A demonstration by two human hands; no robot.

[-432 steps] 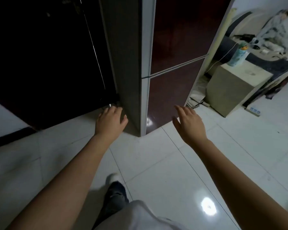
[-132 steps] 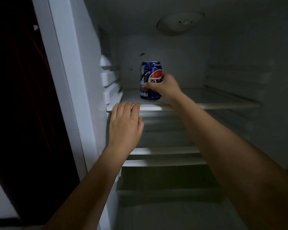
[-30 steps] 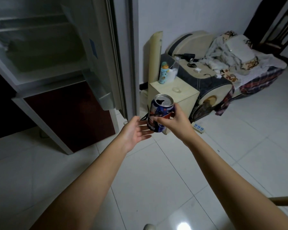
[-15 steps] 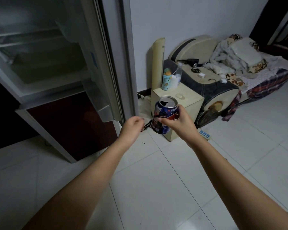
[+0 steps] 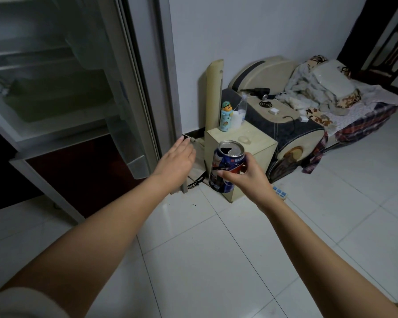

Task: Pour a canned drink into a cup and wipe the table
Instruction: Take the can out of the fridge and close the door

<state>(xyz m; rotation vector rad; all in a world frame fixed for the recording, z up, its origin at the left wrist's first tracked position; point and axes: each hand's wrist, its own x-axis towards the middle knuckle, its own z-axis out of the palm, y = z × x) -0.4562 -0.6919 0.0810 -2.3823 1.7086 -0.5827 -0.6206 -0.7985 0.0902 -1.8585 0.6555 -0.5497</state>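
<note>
A blue Pepsi can (image 5: 225, 165) with its top opened is held upright in front of me; my right hand (image 5: 246, 177) grips it around the side. My left hand (image 5: 176, 160) reaches forward with straight fingers toward the edge of the open fridge door (image 5: 133, 111), holding nothing; whether it touches the door I cannot tell. No cup or wiping cloth is in view.
The fridge (image 5: 32, 88) stands open at left with its shelves showing. A small beige cabinet (image 5: 246, 157) beside it carries a cartoon bottle (image 5: 226, 117) and a plastic bottle. A cluttered sofa (image 5: 308, 115) lies at right; a power strip (image 5: 279, 192) lies on the white tiled floor.
My left hand has opened and moved up and left from near the can toward the fridge door. The can stays in my right hand. My view has stepped closer.
</note>
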